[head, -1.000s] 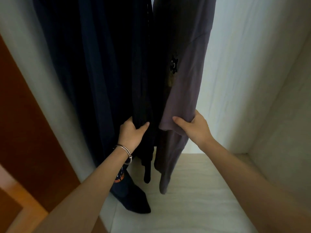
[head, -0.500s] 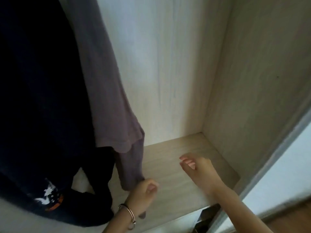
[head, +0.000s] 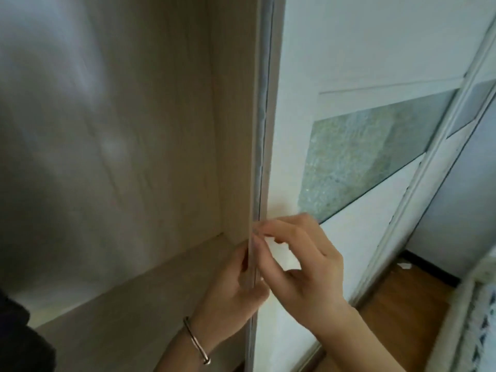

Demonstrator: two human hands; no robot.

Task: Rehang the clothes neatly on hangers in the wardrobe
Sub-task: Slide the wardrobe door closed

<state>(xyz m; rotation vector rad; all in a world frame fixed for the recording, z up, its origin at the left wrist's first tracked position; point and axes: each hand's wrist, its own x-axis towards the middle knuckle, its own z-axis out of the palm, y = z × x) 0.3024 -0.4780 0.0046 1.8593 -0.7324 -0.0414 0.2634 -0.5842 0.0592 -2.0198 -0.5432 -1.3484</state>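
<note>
Left hand (head: 233,288) with bracelet (head: 197,342) clasping the sliding door (head: 290,157) edge, right hand (head: 306,267) fingers bent, tips at that edge, grip unclear, dark garment (head: 18,334) low left inside wardrobe (head: 134,304), well apart from both hands

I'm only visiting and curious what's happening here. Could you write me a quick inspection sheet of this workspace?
Surface: pale wood shelf inside the wardrobe.
Job's things: dark garment at the lower left corner; no hangers in view.
Clutter: nothing seen.
Hands: left hand, with a bracelet at the wrist, grips the edge of the door; right hand has its fingertips at the same edge, grip unclear in the blur.
Cables: nothing seen.
Surroundings: frosted glass panel, wooden floor, white lacy fabric at the right edge.
</note>
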